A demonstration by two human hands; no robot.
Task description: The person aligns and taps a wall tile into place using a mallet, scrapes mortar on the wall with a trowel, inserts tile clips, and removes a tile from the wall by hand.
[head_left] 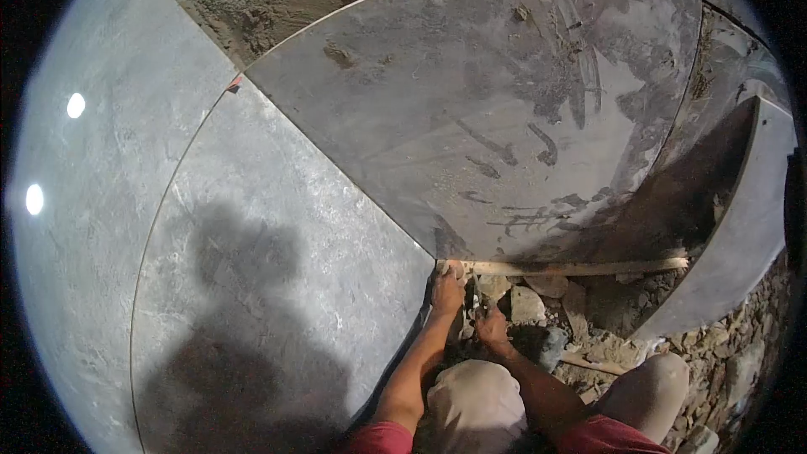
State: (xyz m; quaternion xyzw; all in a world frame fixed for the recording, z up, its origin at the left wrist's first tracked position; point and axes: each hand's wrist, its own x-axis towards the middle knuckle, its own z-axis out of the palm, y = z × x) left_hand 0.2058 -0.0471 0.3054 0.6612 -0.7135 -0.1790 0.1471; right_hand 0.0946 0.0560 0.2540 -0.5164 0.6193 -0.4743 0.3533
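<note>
My left hand (449,287) is closed at the corner where the large grey tile (336,244) meets the darker, dirt-smeared tile (504,109). Its fingertips press against the edge there, and what they pinch, if anything, is too small to make out. Just to its right and lower, my right hand (491,326) is closed around a thin tool (477,292), which points up toward the front edge of the darker tile. The kind of tool is not clear. A pale, thick strip (580,268) runs along that front edge.
Broken stones (528,306) and loose rubble lie below the strip. At the right, a cut tile piece (740,227) stands tilted. Wet-looking mortar (290,21) borders the tiles at the back. A small orange-red bit (234,82) sits at a tile joint. My knees are close by.
</note>
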